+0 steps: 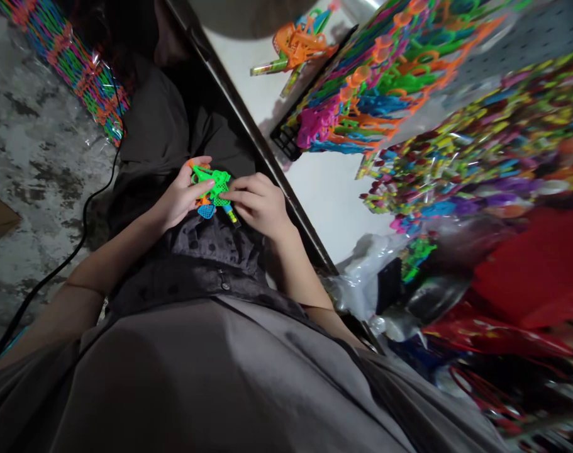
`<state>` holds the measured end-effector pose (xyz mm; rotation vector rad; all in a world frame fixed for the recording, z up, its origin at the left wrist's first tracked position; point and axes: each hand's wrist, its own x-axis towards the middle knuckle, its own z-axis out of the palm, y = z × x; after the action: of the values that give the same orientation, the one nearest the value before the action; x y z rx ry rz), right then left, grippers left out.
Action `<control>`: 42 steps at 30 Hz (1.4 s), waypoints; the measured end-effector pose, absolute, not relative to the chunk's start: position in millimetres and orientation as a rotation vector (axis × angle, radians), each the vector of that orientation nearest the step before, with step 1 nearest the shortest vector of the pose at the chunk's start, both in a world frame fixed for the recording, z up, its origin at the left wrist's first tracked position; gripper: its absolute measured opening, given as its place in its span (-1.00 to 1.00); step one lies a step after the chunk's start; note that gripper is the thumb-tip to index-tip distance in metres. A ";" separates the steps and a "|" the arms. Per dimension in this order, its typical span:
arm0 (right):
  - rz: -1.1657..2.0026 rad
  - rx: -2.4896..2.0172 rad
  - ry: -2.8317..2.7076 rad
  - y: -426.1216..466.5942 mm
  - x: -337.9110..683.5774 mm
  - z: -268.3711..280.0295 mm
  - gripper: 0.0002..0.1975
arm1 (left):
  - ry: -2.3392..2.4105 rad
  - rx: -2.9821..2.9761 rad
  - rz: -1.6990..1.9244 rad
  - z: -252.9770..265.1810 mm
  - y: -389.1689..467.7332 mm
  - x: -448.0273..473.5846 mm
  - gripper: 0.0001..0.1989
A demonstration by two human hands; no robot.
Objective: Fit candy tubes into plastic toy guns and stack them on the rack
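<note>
Above my lap, my left hand [180, 196] is closed round a small bright green plastic toy [215, 182] with a mesh part. Its thumb lies across the front of the toy. Orange parts and a blue mesh piece [205, 211] show under the green one. From the toy's lower right sticks out a clear tube with yellow-green candy-like bits [232, 216]. My right hand [262, 204] pinches at the toy's right edge with bent fingers. Exactly what lies between those fingertips is hidden.
To the right, a white table [324, 195] bears an orange toy with tubes [298, 47], a black basket [286, 143] of colourful plastic pieces and a heap of small wrapped items [479, 126]. Red bags [541, 270] lie lower right. A black cable [85, 217] crosses the left side.
</note>
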<state>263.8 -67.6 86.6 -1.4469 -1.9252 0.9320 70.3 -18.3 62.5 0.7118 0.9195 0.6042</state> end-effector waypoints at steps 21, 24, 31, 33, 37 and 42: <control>1.513 -1.569 -0.888 -59.2 250.3 70.3 -0.48 | 0.841 1.047 0.721 47.4 -15.8 70.8 -0.30; 1.507 -1.604 -0.782 -58.0 254.2 61.4 -0.48 | 0.944 0.869 0.755 47.3 -16.4 70.4 -0.45; 1.488 -1.586 -0.651 -54.5 258.8 49.0 -0.53 | 1.089 0.869 0.615 54.8 -6.2 54.9 -0.61; 1.488 -1.537 -0.600 -52.7 260.3 47.6 -0.56 | 1.144 0.805 0.648 55.2 -0.8 45.0 -0.67; 1.497 -1.523 -0.549 -48.2 260.9 47.6 -0.58 | 1.206 0.612 0.734 54.0 10.5 22.7 -0.76; 1.504 -1.500 -0.662 -42.6 239.3 50.3 -0.59 | 1.072 0.480 0.645 58.7 7.2 19.7 -0.85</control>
<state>239.3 -42.6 50.3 -1.4997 -0.6622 1.5035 19.7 7.2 58.7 0.4796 1.0724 0.6447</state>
